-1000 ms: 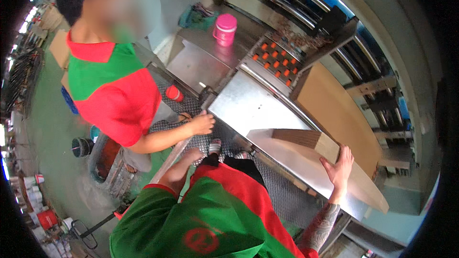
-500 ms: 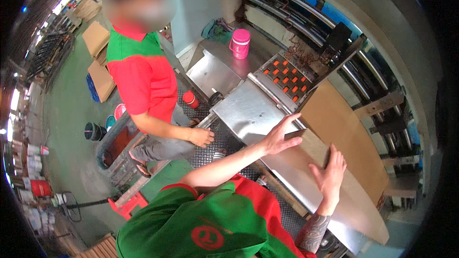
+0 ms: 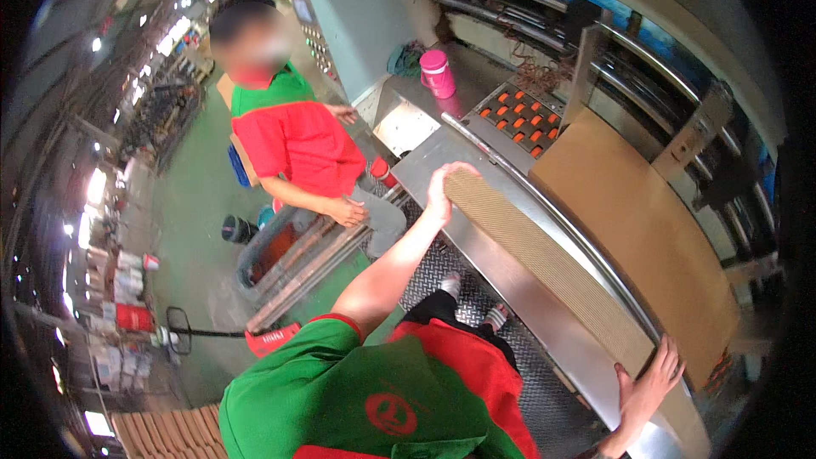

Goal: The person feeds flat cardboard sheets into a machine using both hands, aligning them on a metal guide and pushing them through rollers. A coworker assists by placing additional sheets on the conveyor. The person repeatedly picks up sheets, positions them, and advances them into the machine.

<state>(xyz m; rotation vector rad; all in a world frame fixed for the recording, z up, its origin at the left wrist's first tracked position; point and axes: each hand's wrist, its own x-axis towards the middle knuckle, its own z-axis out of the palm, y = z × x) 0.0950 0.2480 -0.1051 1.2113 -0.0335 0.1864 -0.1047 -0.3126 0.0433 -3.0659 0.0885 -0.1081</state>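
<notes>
A stack of corrugated cardboard sheets (image 3: 544, 268) lies along the metal table (image 3: 501, 268), its fluted edges showing upward. My left hand (image 3: 442, 193) is wrapped round the stack's left end, the fingertips partly hidden behind it. Toward the right end, my right hand (image 3: 650, 387) spans the stack, thumb on the near side and fingers over the far side. Beyond a metal bar, a large brown cardboard sheet (image 3: 637, 238) lies flat at the machine.
A co-worker in a red and green shirt (image 3: 297, 149) stands at the left. Metal rollers (image 3: 646, 51) and orange wheels (image 3: 518, 119) belong to the machine. A pink jug (image 3: 438, 75) stands behind the table. Below is a diamond-plate step (image 3: 552, 382).
My hands have spread apart: the left has moved to the stack's left end, the right toward its right end. More of the fluted edge shows. The view has shifted.
</notes>
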